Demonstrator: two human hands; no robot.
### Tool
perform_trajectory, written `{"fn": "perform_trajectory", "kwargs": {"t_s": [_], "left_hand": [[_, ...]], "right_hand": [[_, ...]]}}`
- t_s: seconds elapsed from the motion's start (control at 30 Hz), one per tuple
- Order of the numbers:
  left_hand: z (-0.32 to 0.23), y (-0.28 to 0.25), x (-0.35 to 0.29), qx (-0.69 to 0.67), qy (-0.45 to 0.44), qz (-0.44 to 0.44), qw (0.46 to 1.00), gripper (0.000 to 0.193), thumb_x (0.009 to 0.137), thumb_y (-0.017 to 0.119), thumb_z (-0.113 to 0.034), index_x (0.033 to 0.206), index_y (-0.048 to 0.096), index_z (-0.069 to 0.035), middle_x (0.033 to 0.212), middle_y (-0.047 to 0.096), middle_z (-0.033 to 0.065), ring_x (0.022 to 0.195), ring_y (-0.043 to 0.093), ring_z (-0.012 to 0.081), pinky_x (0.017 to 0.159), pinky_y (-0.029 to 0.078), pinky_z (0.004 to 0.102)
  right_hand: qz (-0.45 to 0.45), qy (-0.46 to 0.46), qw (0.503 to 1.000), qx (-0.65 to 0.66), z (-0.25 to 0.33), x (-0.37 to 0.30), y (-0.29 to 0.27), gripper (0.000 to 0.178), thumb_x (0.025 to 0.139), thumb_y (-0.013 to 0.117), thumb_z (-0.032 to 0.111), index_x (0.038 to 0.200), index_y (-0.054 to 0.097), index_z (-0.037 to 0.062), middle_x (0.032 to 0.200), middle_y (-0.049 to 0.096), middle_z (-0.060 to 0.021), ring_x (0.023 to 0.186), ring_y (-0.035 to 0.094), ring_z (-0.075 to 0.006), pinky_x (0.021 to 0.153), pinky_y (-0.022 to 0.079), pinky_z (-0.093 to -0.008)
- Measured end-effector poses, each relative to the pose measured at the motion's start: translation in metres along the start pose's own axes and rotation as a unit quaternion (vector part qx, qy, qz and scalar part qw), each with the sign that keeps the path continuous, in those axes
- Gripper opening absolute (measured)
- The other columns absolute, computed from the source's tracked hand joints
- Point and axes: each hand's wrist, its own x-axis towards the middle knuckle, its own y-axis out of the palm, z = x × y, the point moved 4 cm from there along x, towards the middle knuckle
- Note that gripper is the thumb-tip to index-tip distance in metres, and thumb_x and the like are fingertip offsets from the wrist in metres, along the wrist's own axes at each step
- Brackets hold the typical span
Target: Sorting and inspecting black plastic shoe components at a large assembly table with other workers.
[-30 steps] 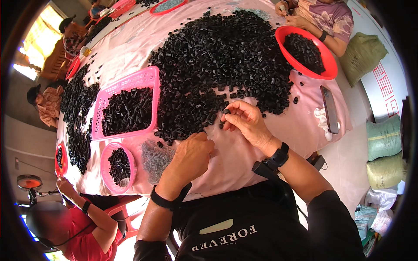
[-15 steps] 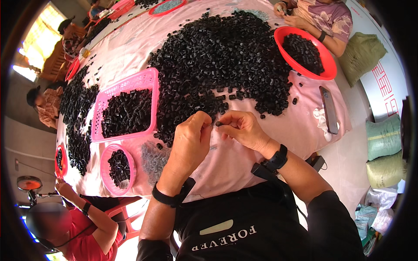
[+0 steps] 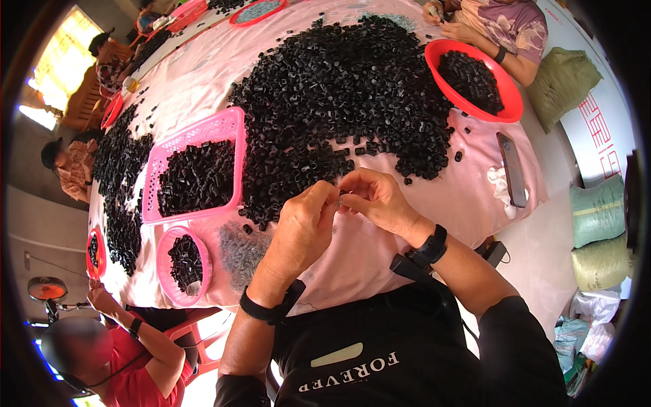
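My left hand (image 3: 305, 220) and my right hand (image 3: 375, 198) meet fingertip to fingertip over the pink cloth, just in front of a big heap of short black plastic tubes (image 3: 339, 88). Thumb and forefinger of each hand are pinched together. A small black plastic piece is in my right fingertips, now mostly hidden by the fingers. Whatever my left fingers pinch is too small to make out. Beside my left wrist lies a pile of small clear-grey pieces (image 3: 241, 254). Left of it a pink rectangular basket (image 3: 239, 159) holds many black pieces.
A round pink basket (image 3: 161, 268) with black pieces stands near the table's front left. At the right are a red basin (image 3: 512, 102), a phone (image 3: 510, 169) and crumpled white tissue (image 3: 498, 182). Co-workers sit around the table. Filled sacks (image 3: 597, 214) stand on the floor at right.
My left hand has moved slightly right and down, and its fingertips now touch those of my right hand. The black piece that showed between them is now mostly covered.
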Motion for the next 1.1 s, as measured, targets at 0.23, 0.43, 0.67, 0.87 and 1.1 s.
{"fn": "perform_trajectory", "kwargs": {"t_s": [0.23,0.43,0.67,0.87,1.1], "left_hand": [[0.004,0.0,0.005,0.002,0.003,-0.025,1.0,0.012,0.086,0.063,0.009,0.096,0.061,0.003,0.081,0.068,0.0167,0.073,0.072,0.0259,0.064,0.055,0.0328],[0.001,0.001,0.008,0.031,0.034,-0.022,0.999,0.013,0.083,0.062,0.011,0.095,0.063,0.004,0.083,0.067,0.0171,0.072,0.07,0.0291,0.064,0.054,0.0357],[0.003,0.003,0.01,0.079,0.061,-0.03,0.995,0.014,0.084,0.062,0.01,0.095,0.064,0.003,0.087,0.066,0.0182,0.077,0.068,0.0375,0.066,0.055,0.0395],[-0.003,0.008,0.011,0.15,0.077,-0.041,0.985,0.013,0.085,0.061,0.01,0.094,0.064,0.001,0.086,0.064,0.0184,0.079,0.065,0.0399,0.068,0.054,0.0453],[-0.006,0.01,0.01,0.138,0.094,-0.042,0.985,0.014,0.084,0.061,0.011,0.093,0.064,0.001,0.085,0.064,0.0178,0.078,0.065,0.0392,0.067,0.054,0.0449]], "right_hand": [[-0.004,-0.035,0.999,-0.025,0.0,0.0,0.004,0.026,0.089,0.07,-0.005,0.114,0.063,-0.0004,0.098,0.066,-0.003,0.09,0.066,-0.009,0.083,0.057,-0.0238],[-0.005,-0.039,0.998,-0.048,0.001,0.0,0.005,0.029,0.086,0.071,-0.007,0.113,0.064,0.0006,0.098,0.064,-0.001,0.09,0.063,-0.0075,0.085,0.056,-0.0235],[-0.011,-0.04,0.997,-0.067,0.002,0.0,0.004,0.027,0.087,0.072,-0.004,0.112,0.065,0.0011,0.098,0.064,-0.0008,0.09,0.064,-0.0078,0.085,0.056,-0.0237],[-0.015,-0.042,0.997,-0.068,-0.004,0.002,0.001,0.027,0.086,0.074,-0.002,0.112,0.065,0.0002,0.099,0.065,-0.0015,0.09,0.064,-0.0079,0.085,0.056,-0.0235],[-0.012,-0.036,0.998,-0.051,-0.001,0.0,0.002,0.027,0.087,0.075,-0.001,0.112,0.065,-0.0005,0.099,0.065,-0.0023,0.088,0.065,-0.0085,0.082,0.057,-0.0241]]}}
